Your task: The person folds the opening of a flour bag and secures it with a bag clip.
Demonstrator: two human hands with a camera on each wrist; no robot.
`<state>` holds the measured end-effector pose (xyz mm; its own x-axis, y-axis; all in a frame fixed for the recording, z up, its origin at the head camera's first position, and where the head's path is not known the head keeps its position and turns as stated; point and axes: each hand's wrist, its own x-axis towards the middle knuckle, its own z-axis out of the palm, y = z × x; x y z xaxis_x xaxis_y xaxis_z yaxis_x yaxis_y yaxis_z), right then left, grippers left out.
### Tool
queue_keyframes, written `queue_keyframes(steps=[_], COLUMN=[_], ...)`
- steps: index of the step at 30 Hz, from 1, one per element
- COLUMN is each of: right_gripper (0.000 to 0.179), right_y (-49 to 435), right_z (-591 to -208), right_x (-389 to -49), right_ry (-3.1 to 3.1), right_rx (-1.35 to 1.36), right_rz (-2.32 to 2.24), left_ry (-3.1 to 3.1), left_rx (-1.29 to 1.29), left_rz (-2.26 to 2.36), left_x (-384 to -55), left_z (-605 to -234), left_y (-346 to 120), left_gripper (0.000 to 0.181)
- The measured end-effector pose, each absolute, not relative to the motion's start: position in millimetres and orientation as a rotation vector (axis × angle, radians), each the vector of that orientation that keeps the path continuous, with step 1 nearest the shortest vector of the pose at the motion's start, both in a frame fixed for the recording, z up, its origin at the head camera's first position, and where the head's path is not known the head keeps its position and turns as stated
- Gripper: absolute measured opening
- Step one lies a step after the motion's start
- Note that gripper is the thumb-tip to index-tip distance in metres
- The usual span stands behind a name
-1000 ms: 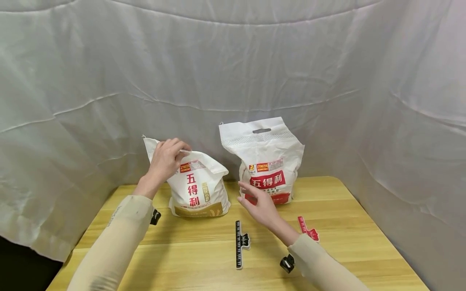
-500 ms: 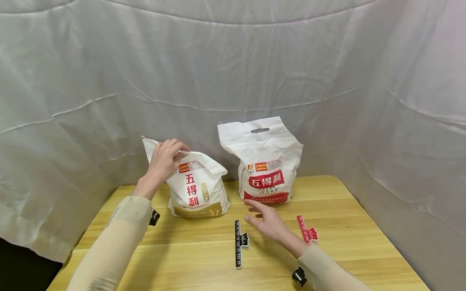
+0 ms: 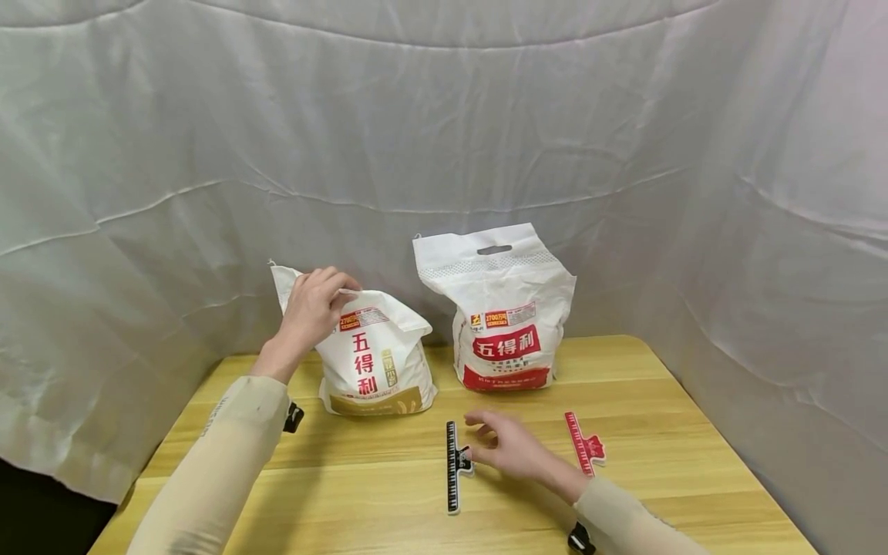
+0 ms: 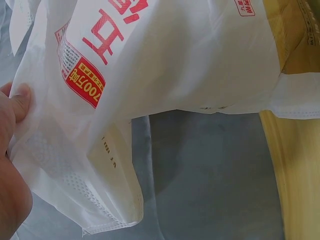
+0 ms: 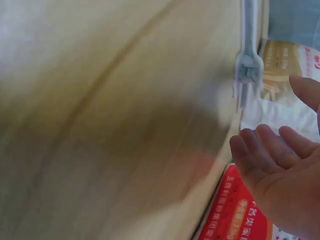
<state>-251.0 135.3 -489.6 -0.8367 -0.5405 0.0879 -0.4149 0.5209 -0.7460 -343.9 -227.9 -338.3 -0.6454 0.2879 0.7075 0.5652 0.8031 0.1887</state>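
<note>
A pale grey cloth (image 3: 444, 123) hangs round the far side and both sides of a wooden table (image 3: 375, 486). On the left, the left hand (image 3: 308, 312) grips the top of the gold-banded bag (image 3: 375, 358), its thumb on the near face and the fingers bent over the upper edge; the bag's far-left corner sticks up past the knuckles. That grip is the same as a second ago, and both bags stand where they stood.

The right hand has changed place: it was in front of the red-banded bag (image 3: 509, 331), covering its lower left corner, and is now lower and nearer, beside the black clip (image 3: 452, 482). It holds nothing; its fingers are loosely bent and parted from the thumb. The right hand (image 3: 509, 447) reaches in from the near right, thumb close to the clip's handle; whether they touch I cannot tell.

Both bags bulge at the base, their contents hidden. The red-banded bag stands at the far middle, its slotted top slanting left. A red clip (image 3: 581, 443) lies right of the right hand, partly behind the wrist.
</note>
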Motion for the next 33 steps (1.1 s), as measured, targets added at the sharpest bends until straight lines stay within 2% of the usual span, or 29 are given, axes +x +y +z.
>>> queue_keyframes(steps=[11, 33], right_gripper=[0.065, 0.040], right_y=[130.5, 129.4], right_z=[-499.2, -505.9], right_x=[-245.9, -247.4], right_ry=[2.641, 2.713], right_rx=[-0.945, -1.089], right_rz=[-1.046, -0.942], left_ry=[-2.279, -2.245], left_rx=[-0.631, -0.636], left_rz=[-0.531, -0.539], left_x=[-342.0, -343.0], left_z=[-338.4, -342.7], left_y=[-227.2, -227.5], left_gripper=[0.014, 0.017])
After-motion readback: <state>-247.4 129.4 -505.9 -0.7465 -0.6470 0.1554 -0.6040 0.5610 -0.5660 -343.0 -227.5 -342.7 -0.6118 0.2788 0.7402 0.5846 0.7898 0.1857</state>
